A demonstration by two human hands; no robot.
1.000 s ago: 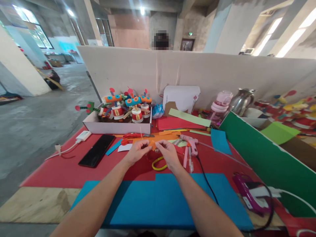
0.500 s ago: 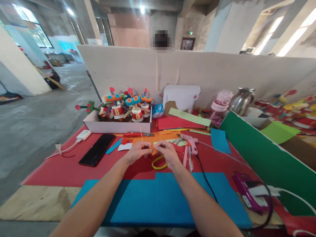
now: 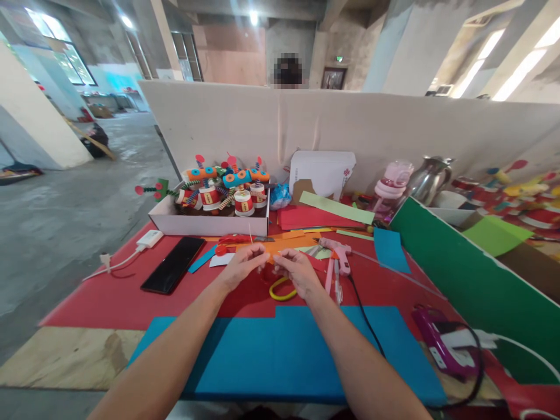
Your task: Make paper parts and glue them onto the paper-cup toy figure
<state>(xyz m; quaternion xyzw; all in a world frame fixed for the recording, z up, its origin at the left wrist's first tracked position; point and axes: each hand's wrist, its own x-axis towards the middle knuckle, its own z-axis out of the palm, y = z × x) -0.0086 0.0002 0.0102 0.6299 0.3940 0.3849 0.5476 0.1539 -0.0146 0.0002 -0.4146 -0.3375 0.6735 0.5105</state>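
Note:
My left hand (image 3: 245,265) and my right hand (image 3: 300,273) face each other above the red table covering (image 3: 245,300), fingertips pinched and a small gap apart. Whatever lies in either pinch is too small to make out against the orange paper (image 3: 286,240) behind. A thin pale strip (image 3: 251,232) stands up just behind my left hand. Under my right hand is a yellow loop-shaped handle (image 3: 280,296), partly covered by the fingers. A pink glue gun (image 3: 341,254) lies to the right of that hand.
A white box (image 3: 210,226) of paper-cup figures stands at the back left. A black phone (image 3: 172,265) lies at left. Blue sheets (image 3: 280,356) cover the front edge. A green panel (image 3: 472,286) bounds the right side, near a purple power strip (image 3: 446,344). The glue gun's cord runs frontward.
Both hands have shifted slightly, and their fingertips have turned a little. The orange bit seen between the fingertips earlier no longer shows clearly. Objects on the table stay put.

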